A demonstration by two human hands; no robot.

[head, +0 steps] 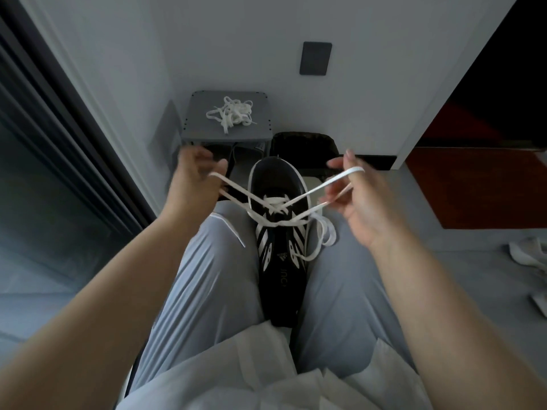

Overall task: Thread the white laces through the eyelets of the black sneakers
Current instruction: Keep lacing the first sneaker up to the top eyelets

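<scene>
Sneaker [278, 232] between knees; both hands' fingers [352, 173] pinch white lace [313, 189] taut.

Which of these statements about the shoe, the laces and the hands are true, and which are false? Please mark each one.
1. Both hands, left hand and right hand, hold the white lace. True.
2. The black sneaker stands on the floor. False: it lies between the person's thighs.
3. A spare lace bundle lies on the grey stool. True.
4. The lace is threaded through all eyelets. False: only rows near the toe.
</scene>
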